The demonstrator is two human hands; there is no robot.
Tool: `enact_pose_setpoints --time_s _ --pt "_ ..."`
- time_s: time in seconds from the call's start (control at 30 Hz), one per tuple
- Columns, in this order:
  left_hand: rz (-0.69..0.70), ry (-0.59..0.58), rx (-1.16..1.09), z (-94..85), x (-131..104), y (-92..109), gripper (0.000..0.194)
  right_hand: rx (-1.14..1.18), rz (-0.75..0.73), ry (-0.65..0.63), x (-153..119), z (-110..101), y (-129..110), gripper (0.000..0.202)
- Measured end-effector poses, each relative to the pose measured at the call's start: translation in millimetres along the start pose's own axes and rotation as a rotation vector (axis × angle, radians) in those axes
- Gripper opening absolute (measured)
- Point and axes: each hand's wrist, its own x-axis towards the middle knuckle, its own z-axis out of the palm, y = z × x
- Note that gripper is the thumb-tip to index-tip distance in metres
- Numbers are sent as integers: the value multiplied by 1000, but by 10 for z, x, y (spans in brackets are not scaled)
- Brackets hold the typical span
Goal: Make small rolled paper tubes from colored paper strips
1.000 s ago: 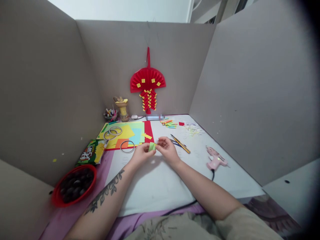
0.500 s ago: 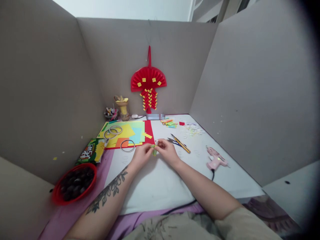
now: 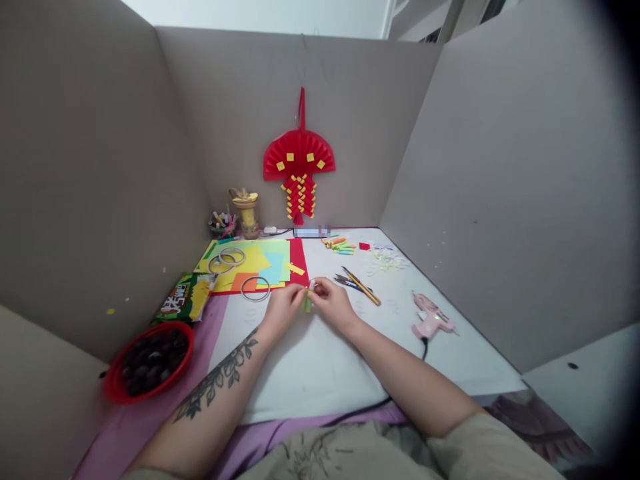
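Head view: left hand (image 3: 283, 308) & right hand (image 3: 332, 300) meet at centre of white table (image 3: 320, 373), both pinching small green paper roll (image 3: 307, 302) btwn fingertips. Roll's long axis approx upright, slightly tilted. Both hands equally near; scissors (image 3: 356, 285) just right.

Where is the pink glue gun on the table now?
The pink glue gun lies on the white table, to the right of the right hand, beyond the scissors.
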Motion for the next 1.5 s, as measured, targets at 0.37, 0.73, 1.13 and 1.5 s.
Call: enact_pose_setpoints --time_s 0.37,0.73,1.13,1.5 --pt "-8 -6 28 -9 -1 14 25 2 12 -7 5 21 6 19" --pt "54 -17 73 -25 -27 44 23 7 14 5 4 36 7 18" --pt "68 -97 89 -50 -20 71 29 101 86 -40 37 0 45 13" --pt "-64 -159 -364 -28 -27 34 63 18 66 36 18 26 -46 15"
